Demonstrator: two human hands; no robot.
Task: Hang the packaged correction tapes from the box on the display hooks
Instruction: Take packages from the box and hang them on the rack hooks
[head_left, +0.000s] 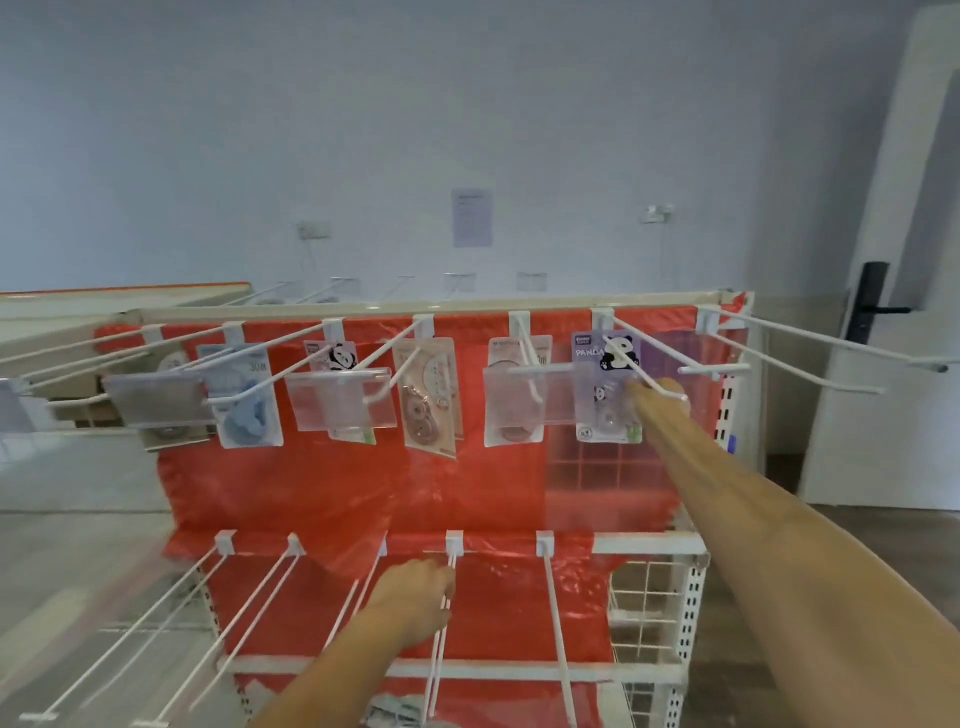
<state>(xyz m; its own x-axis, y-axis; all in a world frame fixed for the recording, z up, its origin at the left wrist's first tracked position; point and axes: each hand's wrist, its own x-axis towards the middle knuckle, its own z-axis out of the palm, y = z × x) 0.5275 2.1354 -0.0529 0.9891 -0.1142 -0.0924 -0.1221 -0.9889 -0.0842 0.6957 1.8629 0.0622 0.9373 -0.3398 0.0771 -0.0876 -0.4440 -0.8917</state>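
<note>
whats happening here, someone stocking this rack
Yes. A person is hanging packaged correction tapes on a red-backed rack of white hooks. The right hand reaches up to a purple panda pack on a top-row hook, while the left hand grips a lower hook. Several packs already hang along the top row; the lower hooks look bare.

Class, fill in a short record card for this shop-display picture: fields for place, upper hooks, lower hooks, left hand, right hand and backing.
place: white wire display rack in a room with pale walls
upper hooks: several hold packaged correction tapes, among them a purple panda pack; the far-right hook is bare
lower hooks: bare white prongs, such as one right of centre
left hand: rests on a lower double hook, fingers curled round it
right hand: reaches to the panda pack; grip blurred
backing: red plastic sheet
</note>
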